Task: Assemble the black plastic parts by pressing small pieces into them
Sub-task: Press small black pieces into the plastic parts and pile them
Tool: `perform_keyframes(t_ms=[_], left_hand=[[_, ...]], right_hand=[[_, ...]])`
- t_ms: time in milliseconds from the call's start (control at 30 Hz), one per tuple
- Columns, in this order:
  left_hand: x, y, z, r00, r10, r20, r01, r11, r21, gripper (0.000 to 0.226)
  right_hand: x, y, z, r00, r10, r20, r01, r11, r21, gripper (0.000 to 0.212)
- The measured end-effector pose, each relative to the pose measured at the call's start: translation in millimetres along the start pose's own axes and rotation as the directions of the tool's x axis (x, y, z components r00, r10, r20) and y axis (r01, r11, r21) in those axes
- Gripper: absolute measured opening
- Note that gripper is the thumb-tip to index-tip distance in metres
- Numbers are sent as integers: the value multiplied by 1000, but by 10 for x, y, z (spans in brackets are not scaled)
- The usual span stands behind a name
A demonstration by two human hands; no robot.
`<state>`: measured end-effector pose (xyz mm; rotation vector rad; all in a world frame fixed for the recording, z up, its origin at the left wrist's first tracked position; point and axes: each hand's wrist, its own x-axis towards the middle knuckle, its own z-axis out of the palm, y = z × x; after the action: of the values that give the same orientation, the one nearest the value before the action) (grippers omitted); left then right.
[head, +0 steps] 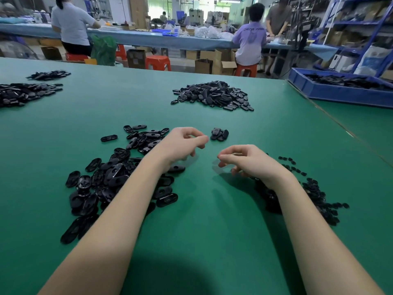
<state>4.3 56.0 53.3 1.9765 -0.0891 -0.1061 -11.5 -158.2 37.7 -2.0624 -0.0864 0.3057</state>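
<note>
A spread of black oval plastic parts lies on the green table under and left of my left forearm. Small black pieces are scattered under and right of my right wrist. My left hand hovers above the table with fingers loosely curled and nothing visible in it. A short way right of it, my right hand hangs the same way, fingers curled and holding nothing I can see. Just beyond my left fingertips sits a little cluster of black parts.
A large heap of black parts sits mid-table further back, with two more heaps at far left. A blue bin of parts stands at the right edge. People work at a long bench beyond the table.
</note>
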Motion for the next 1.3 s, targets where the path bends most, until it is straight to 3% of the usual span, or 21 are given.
perform_keyframes(t_ms=[133,267,333,467,700,833,967,1100,1300], left_hand=[[-15,-34,-219,1000,-7,26,2,976,218,15],[-32,-82,-359,994,-47,96,-11,846,534,9],[-43,-92,-423,990,-86,115,-4,783,622,7],[-55,-116,-469,975,-186,121,41,688,724,24],[-61,-126,-384,986,-134,97,23,690,723,16],[-72,-58,-290,990,-16,138,-82,737,671,16],[-86,32,-73,970,115,215,-222,782,582,17],[-135,75,230,931,308,195,-365,792,490,19],[-185,31,451,866,479,142,-474,697,538,19]], right_hand=[[-12,-35,74,999,-16,44,19,997,-69,14],[-12,-57,99,998,-22,55,29,992,-124,14],[-11,-65,111,998,-19,66,29,988,-154,14],[-8,-70,114,998,-20,67,31,986,-165,14],[-27,-74,89,997,-18,70,28,989,-145,14],[-59,-80,-40,998,-9,54,18,987,-157,14],[-82,-17,-300,990,-15,-137,-6,989,-150,11],[-104,114,-505,904,-24,-428,-162,906,-392,8],[-76,204,-462,857,-59,-512,-221,855,-469,6]])
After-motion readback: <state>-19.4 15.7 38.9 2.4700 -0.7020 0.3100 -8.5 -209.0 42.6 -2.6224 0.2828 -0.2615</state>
